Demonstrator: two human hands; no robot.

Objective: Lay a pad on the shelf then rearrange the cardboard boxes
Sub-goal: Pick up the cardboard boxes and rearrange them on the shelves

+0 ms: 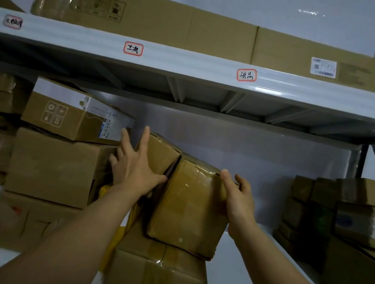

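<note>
Cardboard box (191, 207), taped, sits tilted on top of a lower box (156, 275) on the shelf (241, 274), straight ahead of both hands at mid-frame. Its long axis runs roughly top to bottom, top leaning right. A second taped box (158, 154) leans against its upper left edge. Right hand (237, 199) grips the tilted box's upper right corner, thumb on the front face, fingers wrapped behind. Left hand (134, 162) lies flat and spread against the second box and the gap beside it, palm pressing, not closed on anything. Right hand is the nearer to the tilted box; a shift right looks open, since bare shelf lies there before the right stack (366, 221). Left stack (53, 166) crowds close.

Hidden: pad not clearly visible; something yellow (119, 237) shows under the left forearm, identity unclear. Box backs and right fingertips out of sight. Edges blurred.
</note>
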